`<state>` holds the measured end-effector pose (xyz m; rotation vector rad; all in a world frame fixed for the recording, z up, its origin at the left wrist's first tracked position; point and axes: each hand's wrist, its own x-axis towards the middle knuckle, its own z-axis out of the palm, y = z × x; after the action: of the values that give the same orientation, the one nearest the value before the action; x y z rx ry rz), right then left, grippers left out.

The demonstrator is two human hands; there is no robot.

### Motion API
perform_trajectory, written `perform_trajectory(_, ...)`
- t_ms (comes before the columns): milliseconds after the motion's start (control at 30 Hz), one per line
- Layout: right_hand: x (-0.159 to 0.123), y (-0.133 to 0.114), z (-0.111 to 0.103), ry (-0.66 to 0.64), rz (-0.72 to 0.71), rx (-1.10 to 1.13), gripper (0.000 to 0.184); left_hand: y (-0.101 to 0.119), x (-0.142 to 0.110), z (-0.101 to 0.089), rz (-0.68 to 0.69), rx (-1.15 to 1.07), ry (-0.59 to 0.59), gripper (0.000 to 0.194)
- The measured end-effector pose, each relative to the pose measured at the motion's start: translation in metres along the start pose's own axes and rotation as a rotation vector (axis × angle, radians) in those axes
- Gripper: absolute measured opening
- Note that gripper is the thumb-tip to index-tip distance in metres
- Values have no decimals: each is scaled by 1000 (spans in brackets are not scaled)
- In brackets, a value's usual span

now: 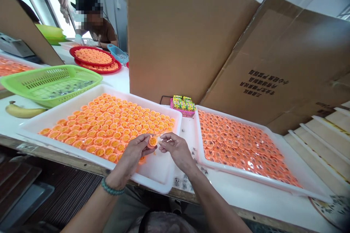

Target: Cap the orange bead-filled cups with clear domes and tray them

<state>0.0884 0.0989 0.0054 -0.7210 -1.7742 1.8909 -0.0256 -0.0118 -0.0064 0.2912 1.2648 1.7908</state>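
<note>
My left hand [134,150] pinches a small round orange cap [152,141] between thumb and fingers, over the near right corner of a white tray [161,174]. That tray holds several rows of orange caps [109,125]. My right hand [176,148] is closed in a pinch just right of the cap, its fingertips touching it or a small part I cannot make out. A green bead bracelet [111,188] circles my left wrist. A second white tray [298,169] on the right is packed with orange caps [240,145].
Small dark metal parts [194,151] lie between the trays. A pink basket of small boxes [182,105] stands behind. Cardboard sheets [191,32] wall off the back. A green basket [49,83] and a banana [23,111] are at left. Another person [94,22] sits beyond red trays [94,58].
</note>
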Motion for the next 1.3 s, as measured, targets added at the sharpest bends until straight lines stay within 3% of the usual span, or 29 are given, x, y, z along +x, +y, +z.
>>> perform_trajectory(467, 15, -3, 12, -31, -31, -120, 22, 0, 0, 3, 10, 93, -48, 32)
perform_trajectory(667, 14, -2, 13, 1, 30, -124, 22, 5, -7, 4, 26, 106, -98, 34)
perform_trajectory(800, 12, -1, 10, -43, 114, -53, 28, 8, -10, 5, 33, 172, -107, 38)
perform_trajectory(933, 9, -2, 4, -14, 75, -85, 29, 9, -10, 6, 41, 201, -106, 56)
perform_trajectory(1100, 0, 3, 1, -51, -37, -292, 13, 10, -15, 12, 7, 282, -85, 81)
perform_trajectory(1300, -16, 1, -19, 51, 4, 34, 35, 0, -9, 12, -88, 464, -126, 85)
